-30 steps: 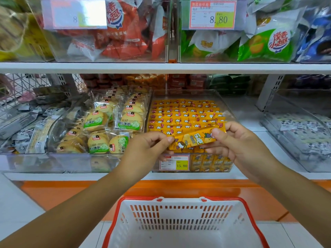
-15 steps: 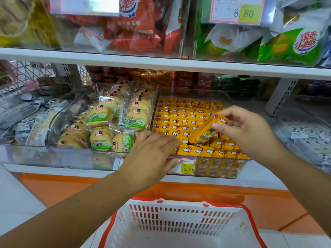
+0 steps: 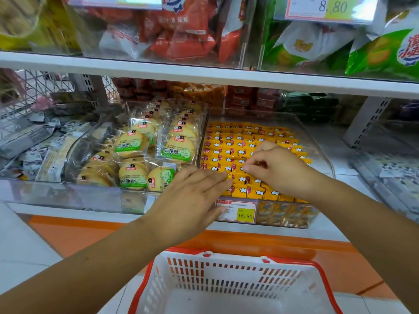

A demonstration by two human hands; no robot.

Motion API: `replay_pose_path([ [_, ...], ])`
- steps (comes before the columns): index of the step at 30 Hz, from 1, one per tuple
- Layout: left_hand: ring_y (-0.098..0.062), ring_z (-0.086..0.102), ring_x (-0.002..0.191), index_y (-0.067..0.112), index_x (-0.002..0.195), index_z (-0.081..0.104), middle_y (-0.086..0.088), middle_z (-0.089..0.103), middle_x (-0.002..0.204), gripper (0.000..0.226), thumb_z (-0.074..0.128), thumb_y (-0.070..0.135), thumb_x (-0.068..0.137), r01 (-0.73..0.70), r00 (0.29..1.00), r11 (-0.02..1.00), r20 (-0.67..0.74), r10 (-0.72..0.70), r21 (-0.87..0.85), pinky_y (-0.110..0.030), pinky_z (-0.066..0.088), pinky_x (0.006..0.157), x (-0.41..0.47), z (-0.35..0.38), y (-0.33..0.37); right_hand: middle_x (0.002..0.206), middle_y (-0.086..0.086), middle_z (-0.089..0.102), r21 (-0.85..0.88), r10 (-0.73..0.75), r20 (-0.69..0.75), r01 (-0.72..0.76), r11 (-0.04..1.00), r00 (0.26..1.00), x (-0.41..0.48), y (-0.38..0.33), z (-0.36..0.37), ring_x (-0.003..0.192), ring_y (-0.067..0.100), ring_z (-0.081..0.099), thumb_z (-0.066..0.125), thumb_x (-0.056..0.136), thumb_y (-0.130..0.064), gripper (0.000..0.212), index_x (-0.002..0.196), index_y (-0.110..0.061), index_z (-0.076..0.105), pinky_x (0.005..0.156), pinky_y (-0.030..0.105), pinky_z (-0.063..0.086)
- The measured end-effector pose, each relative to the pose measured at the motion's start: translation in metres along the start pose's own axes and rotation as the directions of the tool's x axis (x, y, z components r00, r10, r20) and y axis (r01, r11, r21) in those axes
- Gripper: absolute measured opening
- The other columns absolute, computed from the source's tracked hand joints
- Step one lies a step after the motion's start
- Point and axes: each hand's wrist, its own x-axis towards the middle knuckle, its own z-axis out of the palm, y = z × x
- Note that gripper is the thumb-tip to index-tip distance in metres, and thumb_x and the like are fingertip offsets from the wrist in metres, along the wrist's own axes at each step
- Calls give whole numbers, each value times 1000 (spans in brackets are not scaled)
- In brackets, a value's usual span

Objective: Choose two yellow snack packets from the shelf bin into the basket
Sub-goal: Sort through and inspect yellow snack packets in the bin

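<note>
Now left hand (image 3: 192,200) flat, fingers straight — right hand (image 3: 278,171) pinching glossy yellow packets (image 3: 229,143).

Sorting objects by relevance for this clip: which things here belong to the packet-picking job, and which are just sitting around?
Job: yellow snack packets, their clear bin, basket, left hand, right hand.
Lying about: round biscuit packs, green bags, red bags, 15.80 price tag.

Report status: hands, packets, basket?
Left hand flat, fingertips on yellow packets in bin. Right hand curled over them, grip unclear. Basket: no packet seen. Nothing blocking.
</note>
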Motion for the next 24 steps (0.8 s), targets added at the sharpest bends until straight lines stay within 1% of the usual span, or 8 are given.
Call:
replay_pose_path([
  [6, -19, 58, 125, 17, 137, 60, -1, 60, 140, 56, 66, 47, 90, -10, 1000, 1000, 1, 10, 17, -36, 27, 106, -1, 3, 0, 95, -6, 55, -146, -15, 45, 21, 989, 999, 4, -14, 9, 88, 12, 53, 62, 96, -35, 17, 98, -23, 73, 76, 30, 43],
  [9, -18, 57, 125, 17, 137, 59, -1, 60, 139, 57, 64, 48, 90, -17, 1000, 1000, 0, 17, 13, -35, 24, 107, -1, 3, 0, 84, -16, 59, -43, -7, -144, 1, 999, 990, -6, -18, 5, 76, 1, 54, 57, 99, -35, 13, 89, -35, 66, 63, 20, 35],
  [11, -18, 56, 127, 17, 140, 56, 0, 60, 140, 57, 60, 48, 92, -17, 1000, 1000, -9, 17, -9, -33, 22, 109, 0, 3, 0, 84, -22, 62, 119, 7, -331, 35, 992, 944, -17, -23, 0, 78, -6, 57, 58, 98, -32, 13, 93, -35, 69, 67, 14, 40],
  [13, -19, 55, 125, 18, 144, 50, 0, 63, 134, 59, 59, 46, 93, 26, 999, 994, -17, -28, -105, -33, 24, 108, -1, 1, 1, 87, -28, 63, 195, -2, -496, 113, 974, 868, -31, -29, -6, 84, -11, 59, 61, 97, -26, 13, 96, -34, 71, 70, 5, 41],
  [15, -18, 52, 125, 24, 151, 36, 3, 64, 129, 63, 58, 44, 95, 125, 990, 950, -29, -139, -285, -32, 30, 105, -2, -4, 6, 81, -27, 66, 312, 33, -544, 166, 936, 838, -47, -31, -12, 82, -11, 63, 61, 97, -22, 21, 91, -42, 66, 69, 2, 43],
  [17, -9, 45, 127, 33, 154, 26, 15, 57, 135, 67, 57, 45, 96, 233, 958, 838, -28, -284, -494, -27, 35, 101, 0, -9, 12, 84, -21, 71, 496, 96, -503, 196, 846, 859, -63, -29, -15, 79, -1, 69, 58, 99, -17, 34, 84, -47, 65, 69, 9, 51],
  [20, 0, 55, 114, 42, 146, 41, 28, 60, 121, 52, 56, 42, 96, 323, 922, 587, 106, -373, -743, -15, 44, 87, 5, -16, 18, 91, -7, 76, 700, 188, -412, 178, 691, 891, -82, -25, -15, 83, 12, 74, 53, 100, -9, 42, 81, -44, 68, 72, 20, 58],
  [24, -11, 73, 89, 30, 135, 54, -7, 72, 101, 37, 58, 23, 99, 372, 878, 131, 302, -372, -919, -24, 56, 66, 9, -23, 30, 101, 5, 77, 855, 249, -227, 70, 514, 941, -93, -17, -12, 91, 25, 75, 50, 101, -11, 37, 81, -37, 68, 78, 31, 61],
])
